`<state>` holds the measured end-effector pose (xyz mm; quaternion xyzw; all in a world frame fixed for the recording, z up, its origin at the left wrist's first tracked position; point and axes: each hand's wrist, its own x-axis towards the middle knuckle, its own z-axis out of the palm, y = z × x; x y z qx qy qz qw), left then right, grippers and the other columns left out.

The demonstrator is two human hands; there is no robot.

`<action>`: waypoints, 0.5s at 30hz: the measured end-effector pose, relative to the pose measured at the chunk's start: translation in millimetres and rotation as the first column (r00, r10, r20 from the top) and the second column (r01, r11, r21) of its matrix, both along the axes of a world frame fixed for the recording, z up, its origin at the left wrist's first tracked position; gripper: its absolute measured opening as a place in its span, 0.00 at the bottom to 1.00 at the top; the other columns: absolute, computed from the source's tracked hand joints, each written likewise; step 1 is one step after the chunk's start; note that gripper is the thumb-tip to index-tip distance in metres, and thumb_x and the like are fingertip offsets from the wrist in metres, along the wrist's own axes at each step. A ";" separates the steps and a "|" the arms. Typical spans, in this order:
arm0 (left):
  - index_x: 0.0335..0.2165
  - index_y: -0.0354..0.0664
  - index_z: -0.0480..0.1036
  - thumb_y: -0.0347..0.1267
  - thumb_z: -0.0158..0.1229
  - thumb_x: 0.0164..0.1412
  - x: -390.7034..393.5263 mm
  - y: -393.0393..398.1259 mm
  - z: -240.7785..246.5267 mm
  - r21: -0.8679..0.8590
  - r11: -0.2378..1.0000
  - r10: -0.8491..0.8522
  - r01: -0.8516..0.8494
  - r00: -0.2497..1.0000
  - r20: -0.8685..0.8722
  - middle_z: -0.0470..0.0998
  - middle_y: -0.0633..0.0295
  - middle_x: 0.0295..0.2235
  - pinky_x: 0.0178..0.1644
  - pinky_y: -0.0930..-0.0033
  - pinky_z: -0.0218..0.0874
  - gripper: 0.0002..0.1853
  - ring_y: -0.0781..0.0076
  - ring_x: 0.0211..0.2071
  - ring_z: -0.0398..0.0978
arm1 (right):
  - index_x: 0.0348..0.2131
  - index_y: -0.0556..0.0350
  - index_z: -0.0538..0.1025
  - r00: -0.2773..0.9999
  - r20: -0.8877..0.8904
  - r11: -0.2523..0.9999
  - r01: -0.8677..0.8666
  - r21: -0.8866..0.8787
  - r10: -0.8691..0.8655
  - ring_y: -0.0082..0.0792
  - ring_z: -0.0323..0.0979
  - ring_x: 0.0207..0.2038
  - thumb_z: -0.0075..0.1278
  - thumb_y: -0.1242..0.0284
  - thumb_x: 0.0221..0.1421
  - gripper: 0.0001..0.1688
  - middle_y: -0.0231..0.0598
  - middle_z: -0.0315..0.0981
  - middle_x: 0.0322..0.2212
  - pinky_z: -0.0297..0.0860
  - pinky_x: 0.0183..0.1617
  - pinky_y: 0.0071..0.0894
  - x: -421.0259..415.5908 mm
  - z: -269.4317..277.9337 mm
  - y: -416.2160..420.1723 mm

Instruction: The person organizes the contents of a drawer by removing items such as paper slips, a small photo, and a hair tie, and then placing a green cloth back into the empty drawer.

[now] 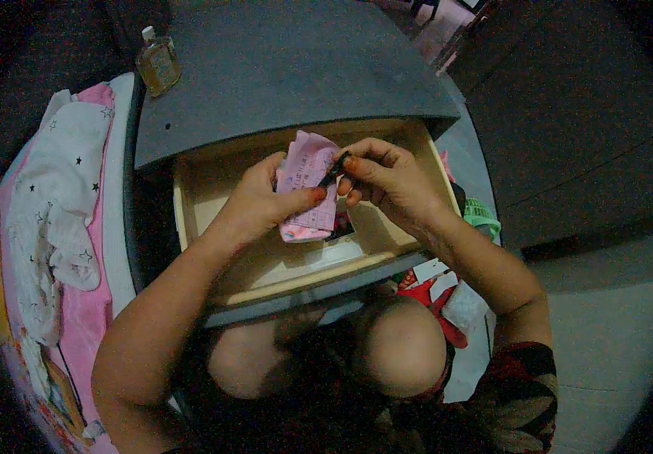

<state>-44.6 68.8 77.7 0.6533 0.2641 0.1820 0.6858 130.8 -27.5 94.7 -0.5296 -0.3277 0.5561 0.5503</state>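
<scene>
My left hand (261,196) grips a pink printed paper slip (310,162) together with a pink packet (305,234) that shows below its lower edge. The left thumb presses on the slip's face. Between thumb and fingertips, my right hand (389,173) pinches a small slim black object (335,169). Its lower end lies against the slip near my left thumb; what it is cannot be told. Both hands are above an open wooden drawer (247,294). Inside it, partly hidden by the packet, are a dark picture card (342,226) and a pale flat item (326,255).
The drawer belongs to a grey cabinet (298,62), with a bottle of yellowish liquid (158,62) on its top. At left lies a star-patterned white cloth (71,170) on pink bedding (85,306). A green plastic basket (481,215) and a red item with white papers (431,292) are at right.
</scene>
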 end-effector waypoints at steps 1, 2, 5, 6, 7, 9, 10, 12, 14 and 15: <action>0.40 0.35 0.65 0.32 0.62 0.44 -0.2 0.1 -1.9 0.001 1.000 0.012 -0.012 1.000 0.002 0.73 0.59 0.33 0.38 0.71 0.64 0.24 0.73 0.33 0.72 | 0.35 0.60 0.69 1.000 0.008 1.000 -0.006 -0.002 0.006 0.26 0.70 0.26 0.45 0.75 0.53 0.09 0.39 0.69 0.25 0.68 0.28 0.20 -0.7 0.0 0.1; 0.40 0.35 0.65 0.32 0.62 0.44 -0.9 0.3 -3.0 0.000 1.000 0.011 -0.011 1.000 0.007 0.73 0.59 0.33 0.38 0.71 0.64 0.24 0.73 0.33 0.72 | 0.35 0.60 0.69 1.000 0.018 1.000 -0.015 0.012 0.015 0.26 0.70 0.26 0.46 0.75 0.53 0.09 0.39 0.69 0.25 0.68 0.29 0.20 -1.4 -0.1 0.1; 0.39 0.34 0.65 0.32 0.62 0.43 0.4 -0.2 -2.5 0.020 1.000 0.014 -0.014 1.000 0.000 0.73 0.59 0.33 0.38 0.72 0.64 0.24 0.73 0.33 0.72 | 0.36 0.61 0.69 0.994 0.111 0.997 -0.031 0.072 0.022 0.26 0.70 0.25 0.48 0.75 0.51 0.11 0.39 0.69 0.25 0.68 0.29 0.20 -1.0 0.3 -1.5; 0.39 0.34 0.65 0.32 0.62 0.43 1.0 -1.2 -1.2 0.041 0.999 0.027 -0.026 0.999 -0.024 0.73 0.59 0.33 0.38 0.72 0.64 0.24 0.73 0.33 0.72 | 0.36 0.61 0.69 0.984 0.175 0.994 -0.039 0.105 0.020 0.26 0.70 0.25 0.48 0.75 0.51 0.11 0.39 0.69 0.25 0.69 0.29 0.21 -1.4 -1.8 -0.7; 0.39 0.34 0.65 0.32 0.62 0.43 1.5 -2.0 -0.6 0.062 0.997 0.040 -0.037 0.998 -0.049 0.73 0.59 0.33 0.38 0.72 0.64 0.24 0.73 0.33 0.72 | 0.36 0.62 0.69 0.971 0.238 0.989 -0.049 0.137 0.015 0.26 0.70 0.25 0.49 0.76 0.50 0.11 0.39 0.69 0.25 0.69 0.29 0.21 -2.0 -3.4 -0.1; 0.39 0.34 0.65 0.32 0.62 0.42 1.1 -3.4 -2.7 0.001 1.000 0.015 -0.015 1.000 0.018 0.73 0.59 0.33 0.38 0.72 0.64 0.24 0.73 0.33 0.72 | 0.35 0.62 0.69 0.967 0.256 0.992 -0.036 0.122 0.004 0.25 0.71 0.25 0.48 0.78 0.50 0.10 0.39 0.71 0.26 0.70 0.29 0.22 -6.9 1.3 -0.7; 0.39 0.34 0.65 0.32 0.62 0.42 0.3 -3.9 -3.6 -0.028 1.000 0.004 -0.002 0.999 0.053 0.73 0.59 0.33 0.38 0.72 0.64 0.25 0.73 0.33 0.72 | 0.35 0.62 0.69 0.964 0.265 0.993 -0.030 0.115 -0.001 0.25 0.71 0.24 0.48 0.79 0.49 0.10 0.40 0.72 0.26 0.71 0.28 0.22 -9.1 3.7 -1.0; 0.39 0.34 0.65 0.32 0.62 0.42 0.9 -1.5 -5.6 0.047 0.999 0.004 -0.006 0.999 0.036 0.73 0.58 0.33 0.38 0.72 0.64 0.25 0.73 0.33 0.72 | 0.35 0.62 0.70 0.958 0.285 0.989 -0.041 0.142 -0.002 0.25 0.72 0.25 0.48 0.79 0.49 0.10 0.40 0.72 0.26 0.71 0.29 0.22 -9.0 4.8 -1.3; 0.39 0.34 0.65 0.32 0.62 0.42 1.7 -0.2 -7.5 0.073 0.997 0.004 -0.005 1.000 0.019 0.73 0.58 0.33 0.37 0.72 0.64 0.25 0.73 0.33 0.72 | 0.35 0.62 0.70 0.949 0.314 0.988 -0.054 0.147 0.005 0.25 0.72 0.25 0.48 0.79 0.49 0.10 0.40 0.72 0.26 0.71 0.30 0.22 -7.4 4.4 -1.7; 0.39 0.34 0.65 0.32 0.62 0.42 1.3 -0.5 -7.1 0.064 0.998 0.007 -0.007 1.000 0.009 0.73 0.58 0.33 0.37 0.72 0.64 0.25 0.73 0.33 0.72 | 0.35 0.62 0.70 0.944 0.330 0.988 -0.065 0.140 0.015 0.25 0.72 0.25 0.48 0.79 0.49 0.10 0.39 0.72 0.26 0.71 0.30 0.22 -6.7 4.1 -2.0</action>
